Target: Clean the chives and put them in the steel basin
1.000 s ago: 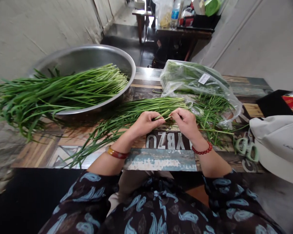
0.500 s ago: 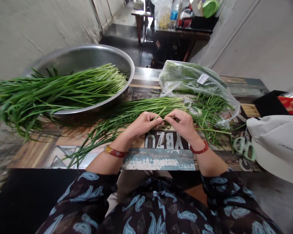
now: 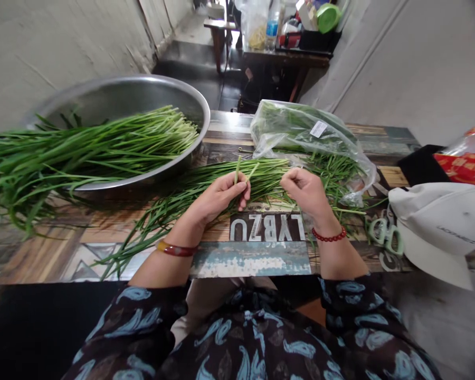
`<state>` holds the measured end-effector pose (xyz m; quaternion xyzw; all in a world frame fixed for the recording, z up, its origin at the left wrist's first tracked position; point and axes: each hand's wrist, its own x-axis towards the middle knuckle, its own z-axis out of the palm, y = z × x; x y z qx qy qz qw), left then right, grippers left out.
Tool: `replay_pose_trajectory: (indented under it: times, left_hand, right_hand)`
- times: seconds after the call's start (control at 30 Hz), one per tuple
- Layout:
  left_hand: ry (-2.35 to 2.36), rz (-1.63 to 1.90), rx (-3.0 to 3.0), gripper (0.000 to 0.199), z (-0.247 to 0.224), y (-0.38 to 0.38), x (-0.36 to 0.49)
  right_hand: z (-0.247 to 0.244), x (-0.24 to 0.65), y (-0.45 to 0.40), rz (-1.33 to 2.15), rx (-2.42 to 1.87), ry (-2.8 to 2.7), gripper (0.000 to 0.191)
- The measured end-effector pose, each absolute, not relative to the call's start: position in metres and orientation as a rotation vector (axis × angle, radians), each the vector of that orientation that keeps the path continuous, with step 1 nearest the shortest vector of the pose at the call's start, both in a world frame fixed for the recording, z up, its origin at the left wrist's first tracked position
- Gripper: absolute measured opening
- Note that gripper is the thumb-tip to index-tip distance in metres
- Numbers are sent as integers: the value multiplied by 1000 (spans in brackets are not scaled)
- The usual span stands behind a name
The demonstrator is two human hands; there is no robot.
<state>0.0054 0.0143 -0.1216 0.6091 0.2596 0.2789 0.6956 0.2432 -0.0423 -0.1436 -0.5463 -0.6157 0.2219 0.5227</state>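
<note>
My left hand (image 3: 221,196) pinches a few thin green chive stalks (image 3: 237,170) that stick up past the fingertips. My right hand (image 3: 305,192) is curled, with fingers closed and no stalk visible in them. Both hands are above a loose layer of long chives (image 3: 261,177) on the patterned wooden tabletop (image 3: 55,253). A large steel basin (image 3: 142,87) holds a neat bundle of chives (image 3: 103,145) with pale ends. Behind my right hand lies a clear plastic bag of greens (image 3: 301,129), with scattered chives (image 3: 340,171) beside it.
Pale green-handled scissors (image 3: 383,235) and a white cap (image 3: 443,221) lie at the table's right end, with a red package (image 3: 471,166) behind them. Further off, a small table (image 3: 285,58) holds a water bottle and containers. A wall runs along each side.
My hands have moved apart. The left now holds the stalks more upright, and the right has drawn away to the right. The view has shifted slightly.
</note>
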Motion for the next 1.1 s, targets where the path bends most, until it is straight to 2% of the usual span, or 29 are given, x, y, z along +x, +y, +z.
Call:
replay_pose_trajectory:
  times: [0.1,0.2,0.4,0.67,0.87,1.1]
  left_hand:
    - [642,722,1342,34,-122,15,6]
    - [713,758,1324,34,-123,16,8]
    - [768,744,1381,38,-128,14,12]
    - [847,836,1570,33,-131,14,13]
    - [867,933,1868,21,-140,15,16]
    - [839,832,2033,12,-148,15,21]
  right_hand:
    - [-143,244,-42,374,-1345,-1624,8]
    - [-148,250,-38,152,-1431,-1723,10]
    - [-160,253,-35,-70,-1663,-1940,9]
    - [-150,249,-38,203,-1423,-1802,7]
    - [-146,238,-41,110,-1333,-1881,9]
    - [-143,225,-44,269,-1201,-1754,8]
